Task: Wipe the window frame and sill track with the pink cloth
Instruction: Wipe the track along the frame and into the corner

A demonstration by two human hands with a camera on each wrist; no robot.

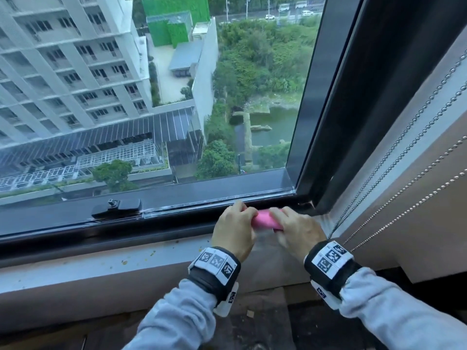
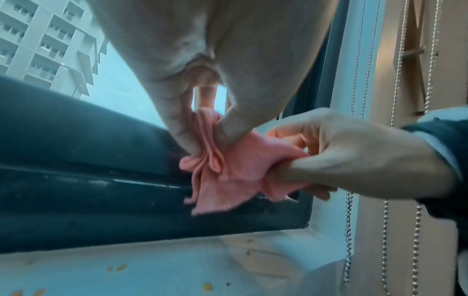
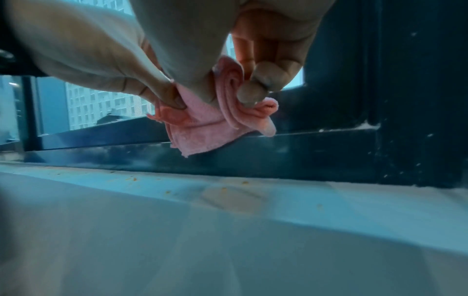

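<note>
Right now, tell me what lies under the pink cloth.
Under the pink cloth, held by the left hand and right hand, runs the dark window frame. The stretch directly behind the cloth is covered.

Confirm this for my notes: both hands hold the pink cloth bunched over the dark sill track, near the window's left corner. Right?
Not quite. Both the left hand and right hand hold the pink cloth over the sill track, but near the window's right corner, as the head view shows.
</note>
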